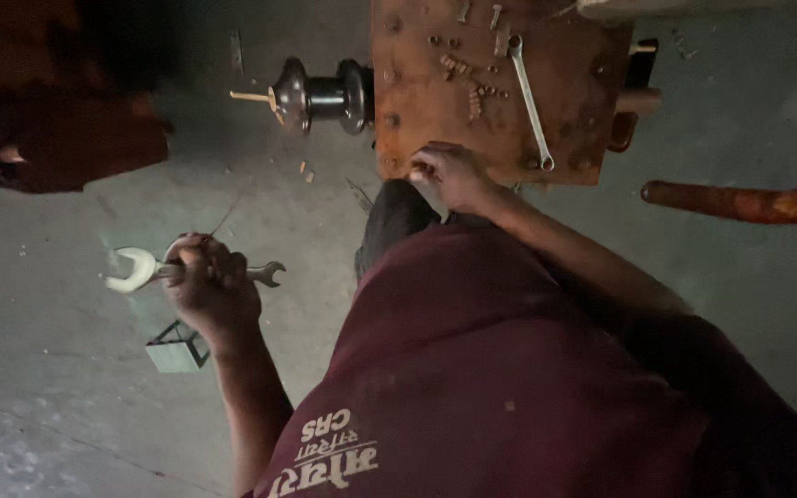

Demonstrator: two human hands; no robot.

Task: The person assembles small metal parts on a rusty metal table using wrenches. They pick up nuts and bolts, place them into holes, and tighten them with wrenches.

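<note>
Two hands: left hand (207,288) fingers grip double-ended wrench (154,268); right hand (449,175) fingers curled on rusty plate (565,129) edge.

The metal plate (500,92) sits at the top of the view, above the person's torso. On it lie a long spanner (529,100) toward its right side and scattered bolts (470,88) toward its middle. A spool-shaped part (325,95) juts from the plate's left edge. The right hand (449,175) rests on the plate's lower edge. To the left, well apart from the plate, the left hand (207,290) grips an open-ended wrench (145,267) over the floor (66,369). A small box (177,349) lies on the floor just below that hand. A curved bar (740,201) lies right of the plate.
</note>
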